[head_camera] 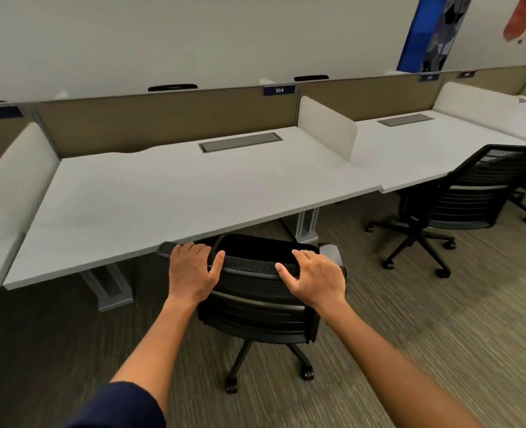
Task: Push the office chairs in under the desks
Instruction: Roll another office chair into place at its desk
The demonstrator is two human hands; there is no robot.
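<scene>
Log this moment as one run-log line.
step: pushing chair at desk 304 | left hand: on mesh backrest top | right hand: on backrest top | seat: partly under desk | next chair: not tucked

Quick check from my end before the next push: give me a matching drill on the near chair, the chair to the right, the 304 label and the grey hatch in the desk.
Things:
1. near chair
2. right-hand chair
3. 304 label
4. grey hatch

States or places:
a. set flush in the white desktop
b. on top of the tan divider
c. both hands on its backrest top
d. nobody touching it, at the next desk

Pairs: 1-c, 2-d, 3-b, 4-a
</scene>
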